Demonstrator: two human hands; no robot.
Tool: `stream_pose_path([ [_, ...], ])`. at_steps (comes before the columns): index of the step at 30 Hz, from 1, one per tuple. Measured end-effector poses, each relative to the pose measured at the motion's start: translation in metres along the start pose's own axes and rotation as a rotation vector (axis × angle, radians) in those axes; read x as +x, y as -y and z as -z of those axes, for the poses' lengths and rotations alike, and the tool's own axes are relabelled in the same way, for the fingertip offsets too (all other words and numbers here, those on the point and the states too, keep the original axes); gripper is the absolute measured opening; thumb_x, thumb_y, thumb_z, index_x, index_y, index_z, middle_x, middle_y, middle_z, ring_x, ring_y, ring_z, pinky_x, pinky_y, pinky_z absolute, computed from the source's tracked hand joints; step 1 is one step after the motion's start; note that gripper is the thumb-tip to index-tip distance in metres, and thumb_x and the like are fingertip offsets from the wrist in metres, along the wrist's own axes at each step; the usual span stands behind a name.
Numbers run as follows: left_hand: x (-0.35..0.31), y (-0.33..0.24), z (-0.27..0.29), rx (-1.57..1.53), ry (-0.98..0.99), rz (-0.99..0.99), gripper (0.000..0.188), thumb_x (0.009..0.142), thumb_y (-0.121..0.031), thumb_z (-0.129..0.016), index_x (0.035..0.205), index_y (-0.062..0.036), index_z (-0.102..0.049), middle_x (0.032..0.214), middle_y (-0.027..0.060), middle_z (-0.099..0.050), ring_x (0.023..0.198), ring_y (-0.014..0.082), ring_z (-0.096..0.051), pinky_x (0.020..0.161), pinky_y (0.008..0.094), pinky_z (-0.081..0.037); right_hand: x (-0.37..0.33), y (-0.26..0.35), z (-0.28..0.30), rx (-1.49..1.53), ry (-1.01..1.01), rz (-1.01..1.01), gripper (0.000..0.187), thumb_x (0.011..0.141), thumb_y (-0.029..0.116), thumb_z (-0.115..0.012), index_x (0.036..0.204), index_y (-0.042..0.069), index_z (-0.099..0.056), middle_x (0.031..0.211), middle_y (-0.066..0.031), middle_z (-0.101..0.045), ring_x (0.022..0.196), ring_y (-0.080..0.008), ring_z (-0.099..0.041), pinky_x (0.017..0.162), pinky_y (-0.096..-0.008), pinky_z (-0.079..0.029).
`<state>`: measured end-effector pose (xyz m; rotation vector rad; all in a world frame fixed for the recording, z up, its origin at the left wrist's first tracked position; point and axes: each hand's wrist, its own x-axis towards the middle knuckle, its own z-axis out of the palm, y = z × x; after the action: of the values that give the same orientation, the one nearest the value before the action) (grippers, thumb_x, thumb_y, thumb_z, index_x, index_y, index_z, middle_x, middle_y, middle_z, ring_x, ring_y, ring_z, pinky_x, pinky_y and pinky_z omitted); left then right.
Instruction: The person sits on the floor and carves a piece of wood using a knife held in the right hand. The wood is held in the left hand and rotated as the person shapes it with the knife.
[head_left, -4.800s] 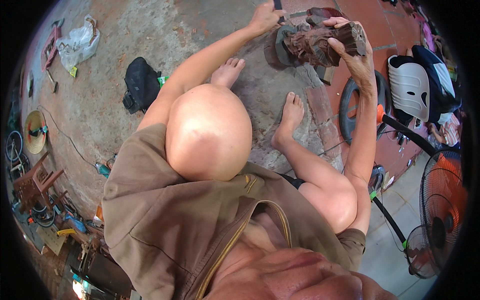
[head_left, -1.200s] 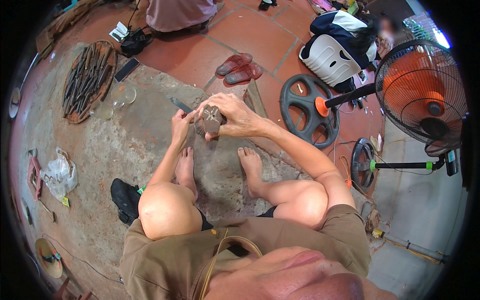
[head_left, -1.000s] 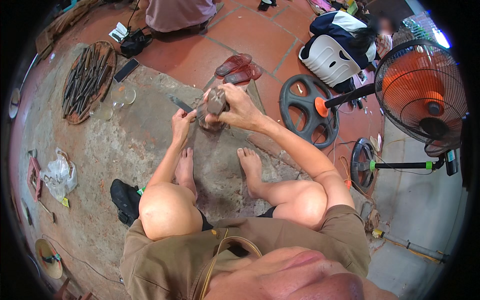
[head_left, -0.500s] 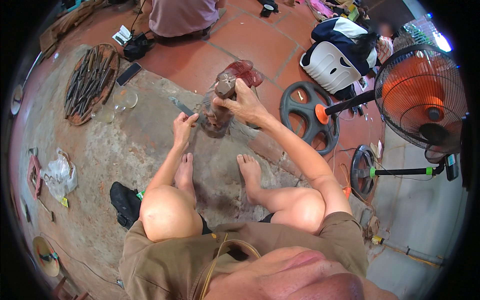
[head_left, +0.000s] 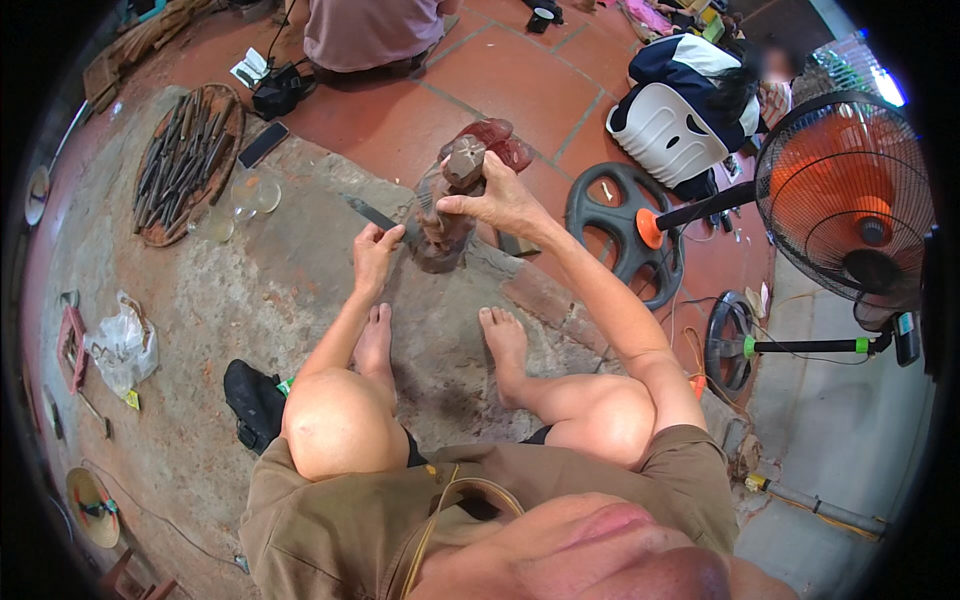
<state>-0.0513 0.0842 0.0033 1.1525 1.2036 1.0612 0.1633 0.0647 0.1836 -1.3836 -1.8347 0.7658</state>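
Pinched in my left hand (head_left: 377,252) is a flat grey chisel (head_left: 366,211), its far end angled up and to the left. My right hand (head_left: 500,195) is closed, thumb and fingers on either side of a brown wooden block (head_left: 465,163) with a cracked, faceted end. A dark brown wood carving (head_left: 437,245) with grooved sides stands between my hands, beyond my feet. The block overlaps the carving's upper part; whether they are joined I cannot tell. Just behind, a glossy red-brown piece (head_left: 503,143) is partly hidden by my right hand.
A round basket of chisels (head_left: 190,160) lies at the left beside a phone (head_left: 264,145) and glass dishes (head_left: 258,192). On the right stand a fan (head_left: 850,200) and its black wheel-shaped base (head_left: 625,235). Another person (head_left: 370,30) sits at the back. A plastic bag (head_left: 122,345) lies left.
My right hand and the block have shifted slightly away and to the right, showing more of the carving's grooves. The left hand keeps its hold on the chisel. The whole view has shifted slightly.
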Motion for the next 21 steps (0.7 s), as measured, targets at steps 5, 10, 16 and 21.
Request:
stream_pose_path([
  [5,-0.001,0.005,0.0,0.099,0.023,-0.076,0.019,0.084,-0.021,-0.072,0.082,-0.0033,-0.065,0.071,-0.001,-0.061,0.065,0.0074,-0.054,0.061,0.0241,-0.045,-0.001,0.0,0.002,-0.03,0.007,0.005,0.057,0.071,0.036,-0.083,0.112,0.004,-0.059,0.109,-0.0109,-0.054,0.106,-0.0245,-0.052,0.094,-0.0375,-0.041],
  [10,0.002,0.016,0.004,0.17,-0.002,-0.107,0.018,0.085,-0.02,-0.07,0.085,-0.003,-0.066,0.072,-0.0014,-0.062,0.066,0.0067,-0.053,0.061,0.024,-0.044,0.001,0.0,0.0,-0.036,0.015,0.004,0.057,0.071,0.034,-0.083,0.114,0.004,-0.059,0.11,-0.0089,-0.055,0.106,-0.0213,-0.052,0.095,-0.0357,-0.042],
  [16,-0.007,-0.004,-0.004,0.117,0.01,-0.164,0.019,0.085,-0.019,-0.07,0.088,-0.001,-0.066,0.072,-0.0018,-0.062,0.065,0.0063,-0.051,0.06,0.0244,-0.043,0.0,-0.004,0.002,-0.01,0.025,-0.027,0.058,0.072,0.035,-0.083,0.113,0.003,-0.059,0.109,-0.0082,-0.055,0.106,-0.0204,-0.052,0.094,-0.035,-0.042],
  [21,-0.008,-0.001,-0.001,0.269,-0.03,-0.266,0.02,0.084,-0.018,-0.07,0.087,0.001,-0.066,0.072,0.0004,-0.064,0.066,0.0081,-0.054,0.062,0.0262,-0.045,0.001,-0.006,0.0,-0.016,0.025,0.005,0.059,0.072,0.037,-0.083,0.114,0.003,-0.059,0.11,-0.0076,-0.054,0.106,-0.0196,-0.051,0.094,-0.0349,-0.042],
])
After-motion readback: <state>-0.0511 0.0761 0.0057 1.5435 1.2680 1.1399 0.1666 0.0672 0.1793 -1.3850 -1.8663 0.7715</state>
